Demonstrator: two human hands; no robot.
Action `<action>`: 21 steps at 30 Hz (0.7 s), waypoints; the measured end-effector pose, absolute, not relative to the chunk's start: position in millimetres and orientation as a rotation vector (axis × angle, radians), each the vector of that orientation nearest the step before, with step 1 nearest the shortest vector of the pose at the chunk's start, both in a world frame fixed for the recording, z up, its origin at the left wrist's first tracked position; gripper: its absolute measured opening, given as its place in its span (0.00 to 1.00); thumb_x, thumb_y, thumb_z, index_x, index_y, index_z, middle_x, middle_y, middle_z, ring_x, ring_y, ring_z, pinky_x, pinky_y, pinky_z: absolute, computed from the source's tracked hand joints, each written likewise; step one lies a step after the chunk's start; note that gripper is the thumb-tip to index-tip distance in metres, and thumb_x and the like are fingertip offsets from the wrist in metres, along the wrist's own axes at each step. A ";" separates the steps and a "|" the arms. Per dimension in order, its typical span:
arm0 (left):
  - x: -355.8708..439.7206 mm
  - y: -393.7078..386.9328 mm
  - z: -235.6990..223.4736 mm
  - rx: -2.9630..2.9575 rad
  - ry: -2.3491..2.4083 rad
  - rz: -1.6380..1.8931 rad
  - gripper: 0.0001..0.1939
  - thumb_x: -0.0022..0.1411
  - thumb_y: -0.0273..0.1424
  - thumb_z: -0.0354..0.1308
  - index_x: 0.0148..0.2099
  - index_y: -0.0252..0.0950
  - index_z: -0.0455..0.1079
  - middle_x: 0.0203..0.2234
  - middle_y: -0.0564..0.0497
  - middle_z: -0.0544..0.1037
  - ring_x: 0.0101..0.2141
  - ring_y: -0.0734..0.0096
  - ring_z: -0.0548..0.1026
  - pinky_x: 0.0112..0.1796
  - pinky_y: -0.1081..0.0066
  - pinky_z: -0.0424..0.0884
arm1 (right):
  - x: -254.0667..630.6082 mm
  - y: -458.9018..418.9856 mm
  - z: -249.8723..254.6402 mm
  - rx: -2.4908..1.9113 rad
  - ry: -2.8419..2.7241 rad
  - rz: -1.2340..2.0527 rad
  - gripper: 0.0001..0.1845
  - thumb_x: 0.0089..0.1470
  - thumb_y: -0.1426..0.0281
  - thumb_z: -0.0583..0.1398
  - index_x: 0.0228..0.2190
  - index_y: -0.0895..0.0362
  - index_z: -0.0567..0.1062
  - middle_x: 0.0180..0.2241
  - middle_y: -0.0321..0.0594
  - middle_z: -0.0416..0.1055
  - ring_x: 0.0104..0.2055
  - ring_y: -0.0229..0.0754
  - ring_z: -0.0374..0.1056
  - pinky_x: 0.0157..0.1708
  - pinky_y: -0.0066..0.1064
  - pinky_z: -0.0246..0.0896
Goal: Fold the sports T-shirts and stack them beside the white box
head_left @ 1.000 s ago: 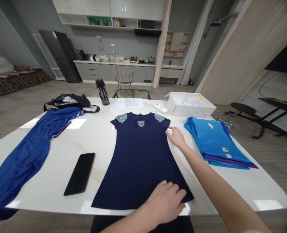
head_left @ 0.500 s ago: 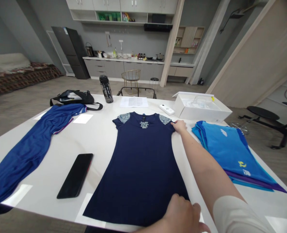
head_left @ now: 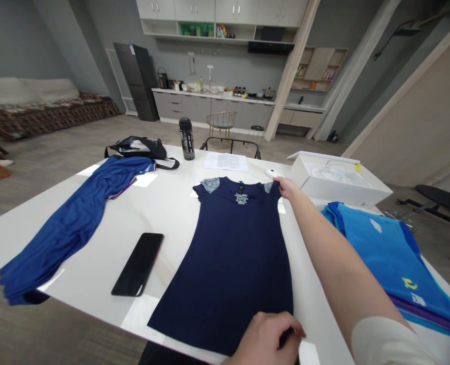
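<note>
Navy short-sleeved dress (head_left: 234,268) with patterned grey shoulder panels, lying flat on a white stone-topped table (head_left: 164,213). Right hand (head_left: 288,188): fingers bent, tips at the dress's sleeve edge; grip unclear. Left hand (head_left: 265,338): half-curled at the lower hem; cannot tell if gripping. Black smartphone (head_left: 137,264) just left of the dress; folded blue sports shirts (head_left: 384,253) to the right, well apart.

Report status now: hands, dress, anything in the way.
Right hand at dress shoulder; left hand at hem. Dress flat on table. Remote just beyond right hand.
</note>
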State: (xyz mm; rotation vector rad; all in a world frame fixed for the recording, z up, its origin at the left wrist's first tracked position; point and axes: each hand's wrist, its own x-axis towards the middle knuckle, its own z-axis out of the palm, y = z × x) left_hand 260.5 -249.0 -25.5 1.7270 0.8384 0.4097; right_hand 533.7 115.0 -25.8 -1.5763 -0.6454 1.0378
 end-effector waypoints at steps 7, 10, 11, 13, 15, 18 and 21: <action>196.4 -236.9 -43.1 1.644 0.964 0.421 0.15 0.64 0.26 0.54 0.46 0.39 0.81 0.35 0.51 0.84 0.30 0.72 0.78 0.34 0.77 0.69 | 460.9 157.1 -20.3 -1.662 -0.817 0.934 0.04 0.54 0.75 0.63 0.35 0.60 0.76 0.15 0.28 0.59 0.16 0.32 0.55 0.16 0.23 0.52; 171.2 -232.4 -55.3 1.637 1.038 0.412 0.16 0.65 0.26 0.52 0.46 0.39 0.81 0.34 0.51 0.84 0.29 0.72 0.78 0.34 0.77 0.69 | 429.1 172.1 -32.1 -1.701 -0.930 0.852 0.11 0.52 0.71 0.65 0.39 0.62 0.79 0.18 0.32 0.66 0.19 0.35 0.60 0.20 0.26 0.58; 164.0 -230.6 -58.7 1.632 1.072 0.401 0.16 0.65 0.26 0.52 0.46 0.39 0.81 0.34 0.50 0.84 0.30 0.72 0.78 0.35 0.77 0.70 | 419.3 176.3 -37.9 -1.713 -0.970 0.823 0.13 0.51 0.70 0.65 0.40 0.62 0.80 0.20 0.34 0.68 0.21 0.36 0.62 0.22 0.27 0.61; 152.2 -226.8 -64.3 1.629 1.134 0.354 0.17 0.65 0.25 0.51 0.47 0.38 0.80 0.35 0.49 0.84 0.31 0.71 0.78 0.38 0.76 0.71 | 401.5 182.6 -51.5 -1.737 -1.055 0.772 0.14 0.51 0.69 0.65 0.40 0.61 0.81 0.23 0.36 0.72 0.25 0.38 0.67 0.28 0.29 0.65; 144.4 -222.6 -67.0 1.630 1.187 0.272 0.18 0.65 0.25 0.51 0.49 0.38 0.79 0.35 0.48 0.84 0.31 0.69 0.80 0.39 0.74 0.72 | 386.5 186.0 -65.6 -1.757 -1.145 0.747 0.15 0.50 0.69 0.65 0.40 0.60 0.81 0.26 0.38 0.75 0.27 0.39 0.69 0.32 0.31 0.68; 139.9 -216.4 -63.3 1.647 1.267 0.071 0.19 0.66 0.28 0.50 0.54 0.41 0.76 0.39 0.44 0.84 0.37 0.59 0.82 0.43 0.66 0.74 | 373.2 186.5 -80.8 -1.760 -1.263 0.730 0.16 0.51 0.69 0.64 0.43 0.60 0.79 0.31 0.41 0.77 0.28 0.40 0.71 0.33 0.33 0.69; 139.6 -212.8 -53.5 1.703 1.319 -0.138 0.21 0.67 0.33 0.50 0.60 0.44 0.72 0.44 0.39 0.83 0.44 0.47 0.82 0.45 0.55 0.75 | 375.2 182.6 -82.8 -1.727 -1.319 0.569 0.19 0.59 0.68 0.58 0.51 0.58 0.76 0.45 0.47 0.77 0.38 0.43 0.74 0.43 0.36 0.70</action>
